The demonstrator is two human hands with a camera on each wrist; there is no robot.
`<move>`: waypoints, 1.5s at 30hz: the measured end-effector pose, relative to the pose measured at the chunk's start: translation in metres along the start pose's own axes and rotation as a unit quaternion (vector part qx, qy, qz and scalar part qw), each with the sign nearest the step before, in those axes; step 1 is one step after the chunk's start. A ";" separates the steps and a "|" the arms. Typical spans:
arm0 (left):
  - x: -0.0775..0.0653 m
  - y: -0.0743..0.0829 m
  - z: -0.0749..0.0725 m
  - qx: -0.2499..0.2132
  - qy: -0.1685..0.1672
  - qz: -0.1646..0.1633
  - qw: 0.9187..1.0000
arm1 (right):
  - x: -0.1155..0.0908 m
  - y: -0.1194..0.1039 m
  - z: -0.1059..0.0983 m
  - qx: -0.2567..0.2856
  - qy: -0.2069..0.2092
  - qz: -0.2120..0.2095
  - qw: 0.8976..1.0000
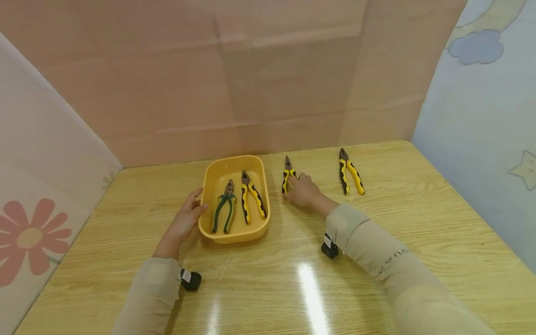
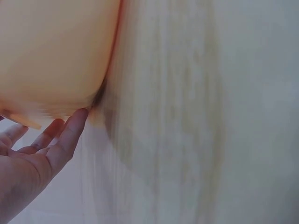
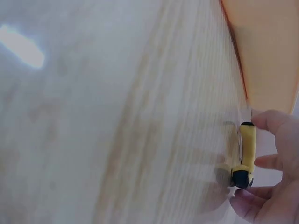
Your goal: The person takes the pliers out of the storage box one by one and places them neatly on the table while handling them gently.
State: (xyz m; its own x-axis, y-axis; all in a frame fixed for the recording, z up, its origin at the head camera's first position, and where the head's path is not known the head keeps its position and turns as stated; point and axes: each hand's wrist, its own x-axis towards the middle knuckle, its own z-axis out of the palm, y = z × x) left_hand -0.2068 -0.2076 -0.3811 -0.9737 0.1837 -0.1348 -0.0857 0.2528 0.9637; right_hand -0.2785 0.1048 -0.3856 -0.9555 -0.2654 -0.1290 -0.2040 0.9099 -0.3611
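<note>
My left hand (image 1: 187, 219) rests against the left side of a yellow plastic tray (image 1: 240, 238), the thumb at its rim and fairly straight fingers (image 2: 70, 130) touching its outer wall. Inside lie green-handled pliers (image 1: 224, 210) and yellow-and-black combination pliers (image 1: 253, 202). To the right of the tray, my right hand (image 1: 305, 191) pinches the handles of yellow-and-black needle-nose pliers (image 1: 287, 179), whose jaws point to the back of the table. In the right wrist view, the thumb and fingers sit on either side of a yellow handle (image 3: 248, 147).
Another pair of yellow-and-black pliers (image 1: 351, 172) lies farther right on the wooden table (image 1: 268, 288). A pinkish-brown covering (image 1: 251, 79) rises behind the table's back edge. Decorated panels stand at both sides. Each wrist wears a small black camera (image 1: 330, 249).
</note>
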 end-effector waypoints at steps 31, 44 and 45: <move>-0.001 -0.002 -0.001 0.002 0.003 -0.012 1.000 | -0.027 -0.023 -0.002 0.042 0.081 -0.090 0.992; -0.001 0.000 0.000 0.001 -0.003 -0.007 1.000 | -0.039 -0.033 -0.005 0.076 0.093 -0.128 0.984; -0.001 0.000 0.000 0.000 -0.003 -0.007 1.000 | -0.039 -0.033 -0.005 0.076 0.094 -0.127 0.985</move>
State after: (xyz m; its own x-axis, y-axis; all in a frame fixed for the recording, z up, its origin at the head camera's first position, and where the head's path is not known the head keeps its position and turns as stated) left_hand -0.2058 -0.2078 -0.3814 -0.9710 0.1860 -0.1503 -0.0997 0.2562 0.9615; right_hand -0.2353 0.0864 -0.3639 -0.9034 -0.4016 0.1506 -0.4204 0.7597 -0.4961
